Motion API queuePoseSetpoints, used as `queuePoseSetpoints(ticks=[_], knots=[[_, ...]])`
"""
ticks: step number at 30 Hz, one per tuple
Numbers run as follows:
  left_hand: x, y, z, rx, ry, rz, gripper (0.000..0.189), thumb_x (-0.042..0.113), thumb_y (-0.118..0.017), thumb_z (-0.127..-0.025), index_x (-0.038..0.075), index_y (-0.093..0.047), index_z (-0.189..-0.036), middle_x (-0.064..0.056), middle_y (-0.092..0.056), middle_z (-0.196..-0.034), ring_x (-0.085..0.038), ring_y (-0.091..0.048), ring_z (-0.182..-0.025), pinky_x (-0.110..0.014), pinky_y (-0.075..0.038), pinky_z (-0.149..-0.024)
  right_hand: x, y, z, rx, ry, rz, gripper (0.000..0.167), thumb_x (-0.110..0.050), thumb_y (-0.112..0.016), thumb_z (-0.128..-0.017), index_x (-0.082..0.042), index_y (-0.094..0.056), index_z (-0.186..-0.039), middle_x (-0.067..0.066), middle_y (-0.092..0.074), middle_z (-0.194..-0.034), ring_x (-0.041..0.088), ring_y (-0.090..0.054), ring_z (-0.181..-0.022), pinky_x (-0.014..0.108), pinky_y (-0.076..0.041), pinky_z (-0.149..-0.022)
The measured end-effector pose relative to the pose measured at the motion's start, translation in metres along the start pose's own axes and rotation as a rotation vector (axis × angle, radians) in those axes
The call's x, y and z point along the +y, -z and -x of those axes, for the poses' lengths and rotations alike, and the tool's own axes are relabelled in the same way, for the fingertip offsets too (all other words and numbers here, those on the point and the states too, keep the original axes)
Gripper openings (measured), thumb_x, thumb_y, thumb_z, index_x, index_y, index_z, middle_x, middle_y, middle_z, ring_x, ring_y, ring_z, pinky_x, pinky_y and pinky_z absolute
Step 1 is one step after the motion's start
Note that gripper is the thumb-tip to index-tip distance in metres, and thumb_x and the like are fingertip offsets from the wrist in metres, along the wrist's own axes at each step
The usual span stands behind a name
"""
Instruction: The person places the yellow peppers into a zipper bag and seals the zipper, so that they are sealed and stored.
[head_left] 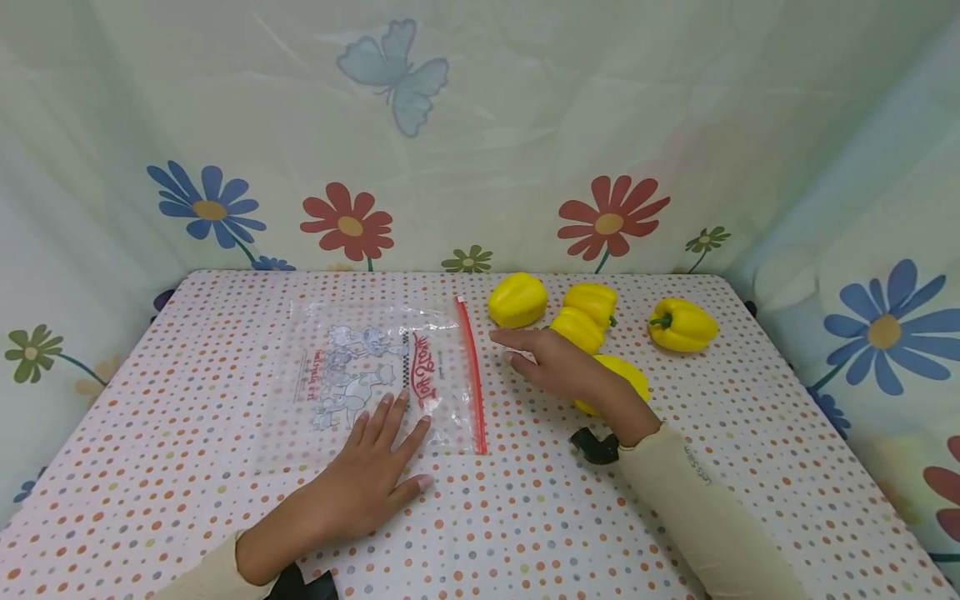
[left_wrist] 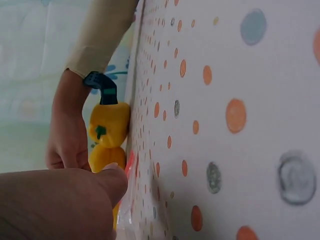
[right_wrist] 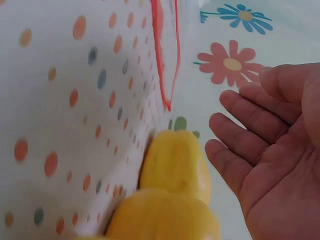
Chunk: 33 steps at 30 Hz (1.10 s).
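A clear plastic zip bag (head_left: pixel 356 379) with red and blue print lies flat on the table, its red zip edge (head_left: pixel 472 375) facing right. My left hand (head_left: pixel 367 483) rests on its near part, fingers straight and spread. To the right, my right hand (head_left: pixel 562 362) hovers above the table between the bag and several yellow bell peppers (head_left: pixel 518 300). Its palm holds nothing in the right wrist view, the fingers (right_wrist: pixel 250 117) being relaxed and slightly bent. One bell pepper (head_left: pixel 628 375) is partly hidden under the right wrist.
A further bell pepper (head_left: pixel 683 325) lies apart at the right, its green stem facing left. The table (head_left: pixel 525 533) has a dotted cover. A flower-printed curtain (head_left: pixel 480 167) hangs behind and at both sides. Black straps (head_left: pixel 596 446) are at the wrists.
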<state>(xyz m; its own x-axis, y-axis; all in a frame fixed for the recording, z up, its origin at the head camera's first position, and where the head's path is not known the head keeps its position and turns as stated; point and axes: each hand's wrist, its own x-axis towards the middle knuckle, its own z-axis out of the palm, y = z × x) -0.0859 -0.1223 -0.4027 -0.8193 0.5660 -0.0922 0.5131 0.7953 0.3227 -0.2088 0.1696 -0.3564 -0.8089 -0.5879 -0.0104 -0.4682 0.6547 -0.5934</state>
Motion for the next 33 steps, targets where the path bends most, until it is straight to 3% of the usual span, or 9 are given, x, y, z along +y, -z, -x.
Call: queuePoseSetpoints(ticks=[4, 8, 11, 17, 27, 33], knots=[[-0.001, -0.002, -0.001, -0.012, 0.02, 0.006, 0.069, 0.05, -0.04, -0.102, 0.013, -0.021, -0.156, -0.02, 0.004, -0.16, -0.038, 0.01, -0.144, -0.067, -0.002, -0.108, 0.001, -0.009, -0.008, -0.075, -0.06, 0.012, 0.047, -0.015, -0.055, -0.1, -0.01, -0.046, -0.146, 0.0, -0.043, -0.149, 0.016, -0.035, -0.138, 0.041, -0.034, -0.108], [-0.002, -0.003, -0.003, -0.009, 0.063, 0.035, 0.068, 0.052, -0.04, -0.101, 0.016, -0.022, -0.156, -0.019, 0.002, -0.16, -0.041, 0.008, -0.144, -0.074, -0.004, -0.102, 0.005, -0.015, -0.012, -0.119, -0.102, 0.026, 0.047, -0.021, -0.053, -0.102, -0.015, -0.045, -0.147, -0.004, -0.041, -0.15, 0.012, -0.048, -0.124, 0.036, -0.039, -0.104], [-0.004, -0.003, -0.004, -0.005, 0.091, 0.051, 0.068, 0.054, -0.039, -0.101, 0.019, -0.023, -0.156, -0.018, 0.002, -0.161, -0.04, 0.008, -0.144, -0.075, -0.003, -0.102, 0.009, -0.017, -0.016, -0.138, -0.1, 0.018, 0.047, -0.021, -0.052, -0.102, -0.016, -0.044, -0.148, -0.005, -0.04, -0.15, 0.011, -0.047, -0.125, 0.036, -0.038, -0.105], [-0.005, -0.003, -0.003, 0.005, 0.112, 0.074, 0.065, 0.054, -0.04, -0.1, 0.021, -0.028, -0.155, -0.018, 0.0, -0.161, -0.039, 0.007, -0.145, -0.074, -0.001, -0.102, 0.013, -0.023, -0.022, -0.205, -0.106, 0.045, 0.048, -0.02, -0.05, -0.102, -0.018, -0.041, -0.149, -0.005, -0.035, -0.153, 0.014, -0.021, -0.144, 0.04, -0.022, -0.114], [-0.006, -0.003, -0.016, 0.042, 0.109, 0.077, 0.058, 0.049, -0.049, -0.099, 0.012, -0.043, -0.144, -0.023, -0.012, -0.158, -0.042, -0.002, -0.144, -0.073, -0.004, -0.103, 0.013, -0.026, -0.025, -0.265, 0.021, 0.061, 0.048, -0.016, -0.051, -0.102, -0.013, -0.041, -0.149, -0.001, -0.027, -0.158, 0.021, -0.009, -0.147, 0.044, -0.014, -0.116], [-0.008, -0.003, -0.023, 0.07, 0.112, 0.092, 0.052, 0.047, -0.05, -0.099, 0.01, -0.047, -0.136, -0.024, -0.017, -0.156, -0.042, -0.005, -0.144, -0.075, -0.009, -0.102, 0.016, -0.026, -0.035, -0.256, 0.0, 0.053, 0.049, -0.016, -0.049, -0.102, -0.017, -0.039, -0.15, -0.004, -0.024, -0.158, 0.017, -0.008, -0.147, 0.041, -0.013, -0.116]])
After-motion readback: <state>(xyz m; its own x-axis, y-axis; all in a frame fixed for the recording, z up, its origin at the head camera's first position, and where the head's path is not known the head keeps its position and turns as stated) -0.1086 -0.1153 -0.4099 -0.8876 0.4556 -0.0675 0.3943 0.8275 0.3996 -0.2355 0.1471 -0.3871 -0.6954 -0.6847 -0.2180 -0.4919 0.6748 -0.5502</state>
